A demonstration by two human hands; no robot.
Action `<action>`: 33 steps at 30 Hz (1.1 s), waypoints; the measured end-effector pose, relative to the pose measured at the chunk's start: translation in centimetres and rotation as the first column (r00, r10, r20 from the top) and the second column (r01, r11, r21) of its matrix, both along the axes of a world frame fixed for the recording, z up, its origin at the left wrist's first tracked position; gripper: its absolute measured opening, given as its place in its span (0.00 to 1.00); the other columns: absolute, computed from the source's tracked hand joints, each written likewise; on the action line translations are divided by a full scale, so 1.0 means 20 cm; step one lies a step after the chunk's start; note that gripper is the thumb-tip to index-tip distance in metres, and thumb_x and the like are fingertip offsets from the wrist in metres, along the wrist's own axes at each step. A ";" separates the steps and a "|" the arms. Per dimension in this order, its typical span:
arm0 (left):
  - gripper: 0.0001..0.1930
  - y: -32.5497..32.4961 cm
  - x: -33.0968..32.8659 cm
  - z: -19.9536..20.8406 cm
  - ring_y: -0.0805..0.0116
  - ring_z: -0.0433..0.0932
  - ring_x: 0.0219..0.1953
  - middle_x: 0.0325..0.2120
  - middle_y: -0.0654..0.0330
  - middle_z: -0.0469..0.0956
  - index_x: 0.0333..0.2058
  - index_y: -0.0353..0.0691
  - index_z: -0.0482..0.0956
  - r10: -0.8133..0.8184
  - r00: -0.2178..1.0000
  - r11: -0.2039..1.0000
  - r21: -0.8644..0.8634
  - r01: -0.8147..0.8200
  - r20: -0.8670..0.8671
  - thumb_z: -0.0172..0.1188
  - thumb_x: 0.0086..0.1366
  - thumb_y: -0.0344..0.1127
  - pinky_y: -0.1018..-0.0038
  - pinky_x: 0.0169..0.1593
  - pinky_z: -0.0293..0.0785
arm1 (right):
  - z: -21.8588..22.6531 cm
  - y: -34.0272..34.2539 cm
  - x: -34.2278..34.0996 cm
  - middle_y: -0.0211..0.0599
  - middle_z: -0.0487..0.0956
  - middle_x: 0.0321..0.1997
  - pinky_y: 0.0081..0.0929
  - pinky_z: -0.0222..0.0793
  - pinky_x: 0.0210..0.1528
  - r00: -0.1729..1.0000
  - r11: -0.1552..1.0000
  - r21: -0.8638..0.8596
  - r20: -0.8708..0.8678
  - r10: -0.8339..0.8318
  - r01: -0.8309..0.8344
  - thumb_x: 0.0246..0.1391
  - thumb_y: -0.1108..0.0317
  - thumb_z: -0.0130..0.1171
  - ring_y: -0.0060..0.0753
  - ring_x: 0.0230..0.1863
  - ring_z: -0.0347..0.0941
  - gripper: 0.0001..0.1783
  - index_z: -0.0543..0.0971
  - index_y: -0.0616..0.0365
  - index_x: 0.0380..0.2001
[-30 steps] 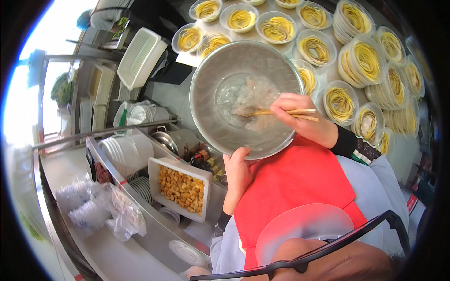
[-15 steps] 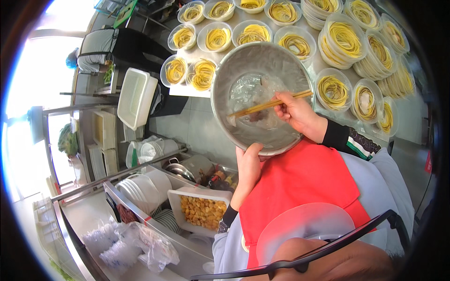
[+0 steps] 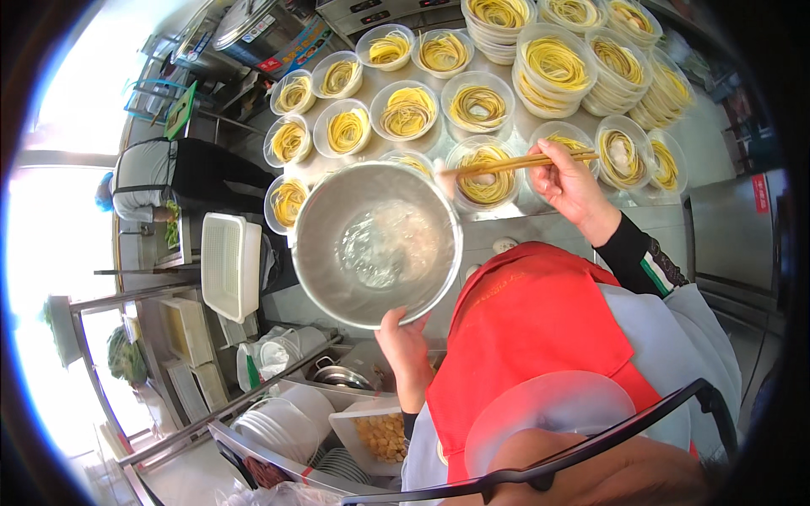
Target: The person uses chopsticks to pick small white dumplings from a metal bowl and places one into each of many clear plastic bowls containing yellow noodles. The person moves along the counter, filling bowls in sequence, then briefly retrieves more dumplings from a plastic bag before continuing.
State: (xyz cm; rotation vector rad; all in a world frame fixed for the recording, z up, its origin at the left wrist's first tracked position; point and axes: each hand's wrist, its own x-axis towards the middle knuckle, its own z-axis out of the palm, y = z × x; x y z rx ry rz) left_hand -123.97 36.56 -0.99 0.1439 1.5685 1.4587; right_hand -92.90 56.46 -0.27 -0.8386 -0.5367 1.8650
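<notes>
Metal bowl (image 3: 371, 184) nr ctr of view, L hand (image 3: 403, 347) clamped on rim ~5:30. R hand (image 3: 572, 190) well apart, ~2:30 of bowl, gripping chopsticks (image 3: 506, 164), pale lump (image 3: 444, 180) at tips. Noodle tubs (image 3: 407, 111) on table (image 3: 521, 128), 10 to 2:30.

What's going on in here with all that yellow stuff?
A person in a red apron has their left hand on the rim of a metal bowl, with something pale and shiny inside. Their right hand holds chopsticks across a plastic tub of yellow strands, a blurred pale lump at the tips. More such tubs crowd the table. Further left, another person bends over green leaves.
</notes>
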 end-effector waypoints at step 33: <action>0.18 -0.02 0.05 0.24 0.51 0.80 0.46 0.48 0.48 0.73 0.51 0.28 0.69 -0.077 0.944 0.988 0.151 0.030 0.321 0.49 0.61 0.23 0.53 0.45 0.83 | 0.39 -0.27 -0.70 0.39 0.74 0.27 0.29 0.66 0.32 0.665 0.499 0.614 0.741 -0.097 -0.611 0.62 0.67 0.58 0.37 0.28 0.71 0.08 0.81 0.61 0.33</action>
